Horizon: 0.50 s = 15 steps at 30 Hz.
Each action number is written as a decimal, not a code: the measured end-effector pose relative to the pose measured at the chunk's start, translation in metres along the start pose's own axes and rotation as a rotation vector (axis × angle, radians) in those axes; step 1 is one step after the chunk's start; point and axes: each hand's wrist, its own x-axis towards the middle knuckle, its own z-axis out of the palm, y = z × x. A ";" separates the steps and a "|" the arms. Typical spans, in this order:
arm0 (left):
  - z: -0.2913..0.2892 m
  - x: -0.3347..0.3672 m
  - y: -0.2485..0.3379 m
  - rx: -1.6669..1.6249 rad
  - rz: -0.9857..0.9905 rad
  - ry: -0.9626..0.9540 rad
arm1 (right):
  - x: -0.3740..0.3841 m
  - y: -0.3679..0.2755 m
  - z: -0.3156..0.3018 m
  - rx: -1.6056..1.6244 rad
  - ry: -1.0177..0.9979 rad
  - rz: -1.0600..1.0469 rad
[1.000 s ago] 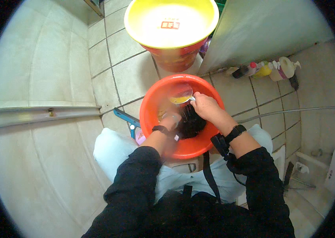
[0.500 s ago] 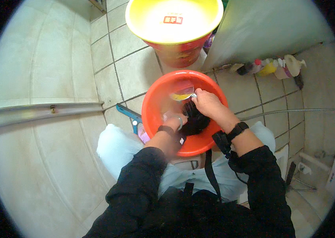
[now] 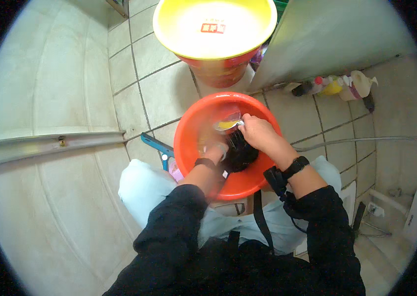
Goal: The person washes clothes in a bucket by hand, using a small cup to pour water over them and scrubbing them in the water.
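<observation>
An orange-red plastic basin (image 3: 189,123) stands between my knees. Over its far half, the closed fingers of my right hand (image 3: 260,132) grip a small scoop-like thing (image 3: 228,125) with a shiny end and a yellow patch; its exact kind is unclear. Inside the basin, below that hand, lies a dark, wet-looking bundle (image 3: 243,155), too dim to name. My left hand (image 3: 215,152) reaches into the basin against the bundle's left side. Blur hides its fingers, so I cannot see whether they hold anything.
A tall red bucket with a yellow rim (image 3: 218,56) stands beyond the basin. Left of the basin lies a blue-handled tool (image 3: 156,144). Several bottles (image 3: 334,86) line the wall at the far right. A grey hose (image 3: 346,140) crosses the tiled floor.
The scoop-like thing has tilted slightly, and less pink shows above its yellow patch. My left hand has shifted a little within the basin. The whole view has moved slightly.
</observation>
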 end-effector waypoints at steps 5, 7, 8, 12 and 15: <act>-0.002 -0.017 0.002 0.580 0.234 0.067 | -0.004 -0.006 -0.008 0.022 0.021 -0.048; 0.019 -0.016 -0.007 0.373 0.128 0.115 | -0.003 -0.012 -0.008 0.012 0.049 -0.094; 0.041 -0.023 0.006 0.302 0.100 0.246 | -0.004 -0.010 -0.014 0.007 0.007 -0.056; 0.065 -0.086 0.101 0.502 0.011 0.068 | -0.009 0.016 -0.017 0.019 -0.004 0.005; 0.068 -0.073 0.070 0.587 -0.052 -0.007 | -0.008 -0.006 -0.011 0.017 -0.066 -0.008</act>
